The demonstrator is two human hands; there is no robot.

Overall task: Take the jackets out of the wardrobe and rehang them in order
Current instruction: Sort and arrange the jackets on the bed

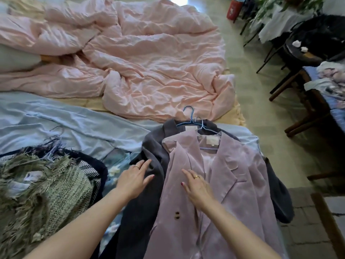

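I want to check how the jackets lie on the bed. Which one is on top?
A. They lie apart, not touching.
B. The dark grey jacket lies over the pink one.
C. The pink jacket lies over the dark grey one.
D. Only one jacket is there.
C: the pink jacket covers the middle of the dark grey jacket, whose sleeves and collar show on both sides of it.

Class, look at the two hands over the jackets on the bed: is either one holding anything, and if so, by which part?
Nothing is held. The left hand lies flat on the grey jacket; the right hand lies flat on the pink jacket's lapel, fingers straight.
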